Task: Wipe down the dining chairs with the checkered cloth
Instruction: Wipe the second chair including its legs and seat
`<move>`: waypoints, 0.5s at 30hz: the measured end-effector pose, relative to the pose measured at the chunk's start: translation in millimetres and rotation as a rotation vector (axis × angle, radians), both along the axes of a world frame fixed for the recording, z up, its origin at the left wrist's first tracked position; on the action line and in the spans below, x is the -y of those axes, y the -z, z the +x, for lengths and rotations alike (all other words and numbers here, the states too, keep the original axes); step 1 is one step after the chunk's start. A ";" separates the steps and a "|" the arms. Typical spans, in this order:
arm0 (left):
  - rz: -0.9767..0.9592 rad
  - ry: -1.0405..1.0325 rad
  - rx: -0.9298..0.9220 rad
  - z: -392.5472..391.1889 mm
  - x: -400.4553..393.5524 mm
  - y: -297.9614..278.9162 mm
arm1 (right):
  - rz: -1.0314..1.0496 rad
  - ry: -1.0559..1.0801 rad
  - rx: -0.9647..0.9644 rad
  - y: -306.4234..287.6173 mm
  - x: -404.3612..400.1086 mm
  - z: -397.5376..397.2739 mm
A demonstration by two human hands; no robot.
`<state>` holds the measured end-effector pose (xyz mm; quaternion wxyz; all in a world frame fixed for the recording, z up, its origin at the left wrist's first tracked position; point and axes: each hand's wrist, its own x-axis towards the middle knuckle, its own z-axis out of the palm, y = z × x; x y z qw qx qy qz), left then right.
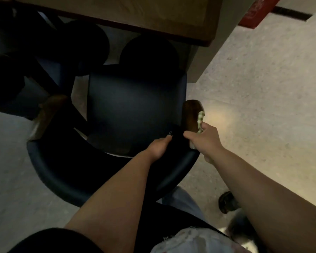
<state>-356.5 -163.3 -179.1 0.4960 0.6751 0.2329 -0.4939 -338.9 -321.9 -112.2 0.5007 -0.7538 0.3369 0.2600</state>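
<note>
The right hand (203,141) had its fingers curled around a green-and-white checkered cloth (201,121), pressing it against the brown wooden armrest tip (191,116) on the right side of the dark blue padded dining chair (133,108). The left hand (160,147) gripped the chair's curved backrest (66,172) just beside that armrest, thumb on the inner face. Beyond the chair stood a wooden table (153,13), over a pale speckled floor (263,88).
</note>
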 end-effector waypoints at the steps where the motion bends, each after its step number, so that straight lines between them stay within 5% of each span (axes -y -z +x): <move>1: 0.012 0.037 0.027 2.6 -1.6 -0.9 | -0.011 -0.007 0.000 0.3 0.3 4.3; 15: -0.039 0.056 0.027 21.8 -6.6 -3.0 | -0.032 -0.020 -0.041 -1.4 5.5 29.8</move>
